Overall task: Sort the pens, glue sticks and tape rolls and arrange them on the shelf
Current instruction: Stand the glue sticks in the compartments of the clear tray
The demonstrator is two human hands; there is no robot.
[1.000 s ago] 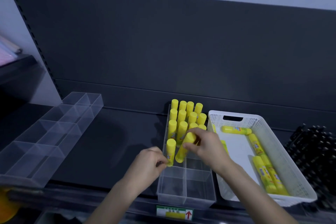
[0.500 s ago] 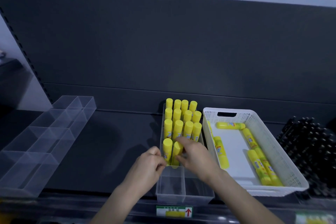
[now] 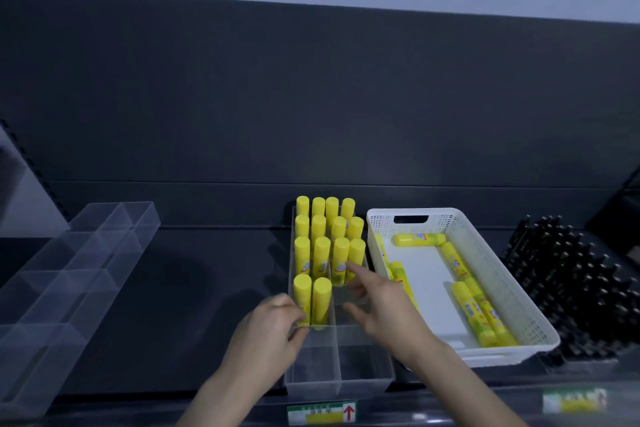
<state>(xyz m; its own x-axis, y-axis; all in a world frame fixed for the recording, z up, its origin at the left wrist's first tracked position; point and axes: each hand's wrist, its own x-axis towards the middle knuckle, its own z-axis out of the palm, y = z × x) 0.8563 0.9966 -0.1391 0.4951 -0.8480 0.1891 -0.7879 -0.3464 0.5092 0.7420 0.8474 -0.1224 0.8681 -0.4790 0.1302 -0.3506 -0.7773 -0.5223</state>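
You've stood fourteen glue sticks [image 3: 321, 255] in the tray [image 3: 363, 388], several remain in the basket [image 3: 491, 260]; left hand [image 3: 273, 326] pinches the front stick [image 3: 302, 298], right hand [image 3: 384, 305] spread, empty

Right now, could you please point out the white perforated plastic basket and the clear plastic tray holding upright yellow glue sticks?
White perforated plastic basket [image 3: 448, 218]: head view, far wall.
Clear plastic glue-stick tray [image 3: 363, 386]: head view, near front wall.
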